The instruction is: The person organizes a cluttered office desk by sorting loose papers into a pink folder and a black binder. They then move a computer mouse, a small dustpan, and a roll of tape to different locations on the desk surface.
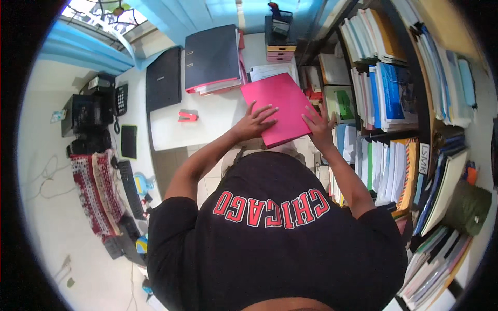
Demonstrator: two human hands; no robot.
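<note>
Fingers of the left hand (255,123) and right hand (320,129) spread wide on the pink folder (287,98), at the white table's (207,116) right; uneven pressure could tip its near end, seemingly overhanging.

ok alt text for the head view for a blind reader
A person's left hand lies on a pink binder, the right hand at its right edge. A white desk holds a red stapler and black lever-arch file; packed bookshelves stand right.

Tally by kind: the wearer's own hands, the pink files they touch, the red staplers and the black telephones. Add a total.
Left hand plus right hand: 2
Pink file: 1
Red stapler: 1
Black telephone: 1
Total: 5
</note>
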